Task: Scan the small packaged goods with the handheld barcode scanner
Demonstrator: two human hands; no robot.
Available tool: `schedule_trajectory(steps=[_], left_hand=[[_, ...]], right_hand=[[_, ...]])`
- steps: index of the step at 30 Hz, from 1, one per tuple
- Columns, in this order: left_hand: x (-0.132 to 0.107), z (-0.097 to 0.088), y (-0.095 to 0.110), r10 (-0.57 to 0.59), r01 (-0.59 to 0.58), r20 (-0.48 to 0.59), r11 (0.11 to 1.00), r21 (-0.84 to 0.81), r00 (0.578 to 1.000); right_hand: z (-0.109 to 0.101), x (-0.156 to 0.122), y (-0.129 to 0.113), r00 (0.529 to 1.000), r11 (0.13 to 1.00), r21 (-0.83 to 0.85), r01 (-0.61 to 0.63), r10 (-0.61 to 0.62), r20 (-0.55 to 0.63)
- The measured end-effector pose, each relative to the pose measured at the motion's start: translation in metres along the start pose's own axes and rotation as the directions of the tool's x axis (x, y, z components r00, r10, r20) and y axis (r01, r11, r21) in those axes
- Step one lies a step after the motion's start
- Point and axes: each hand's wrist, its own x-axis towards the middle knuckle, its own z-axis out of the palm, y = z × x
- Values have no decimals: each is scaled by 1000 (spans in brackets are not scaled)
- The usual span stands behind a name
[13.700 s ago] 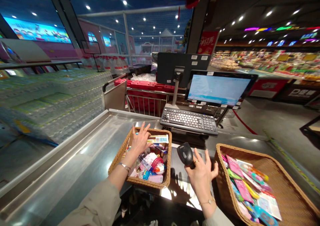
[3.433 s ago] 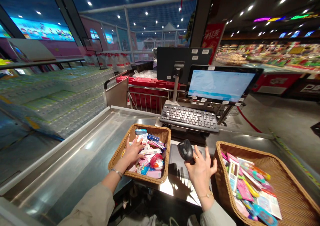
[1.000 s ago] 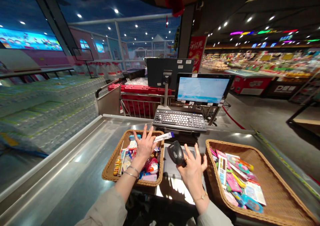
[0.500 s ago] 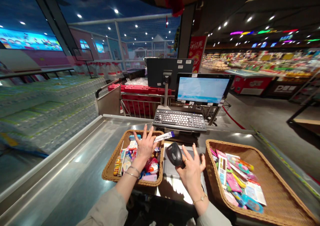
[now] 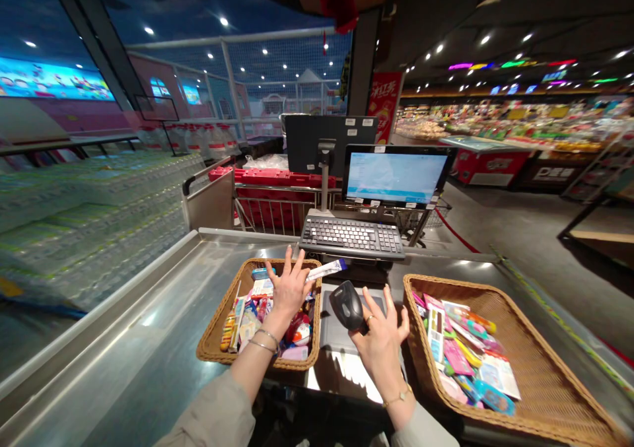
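Left hand [image 5: 290,288] is pinching a slim packet [image 5: 325,270], lifted out of the basket [image 5: 212,341] beneath it | right hand [image 5: 381,331] is gripping the scanner [image 5: 347,304] — now edging closer, packet nearly under it | scanned basket [image 5: 545,368] is sitting right of that hand.

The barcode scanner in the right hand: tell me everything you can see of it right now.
The barcode scanner is a dark grey, plastic-looking handheld unit with a rounded, bulbous head. The head tilts up and to the left, toward the left basket. Its handle is hidden in the right hand, which grips it low with the thumb side while the other fingers spread open. It is held above the dark counter pad, between the two wicker baskets. No cable shows.
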Motion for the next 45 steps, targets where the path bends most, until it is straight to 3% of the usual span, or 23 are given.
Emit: schedule_trajectory(steps=[12,26,45], left_hand=[[18,12,26,62,-63,-10,994,-86,998],[39,33,73,183,-188,-45,964,-189,982],[67,40,134,328,-331,-58,906,-264,943]], right_hand=[[-19,-5,21,991,989,-109,-98,88,-97],[-39,-19,49,959,934,-247,-257,215,-184],[-68,-31,84,894,863,-278,-421,343,-289]])
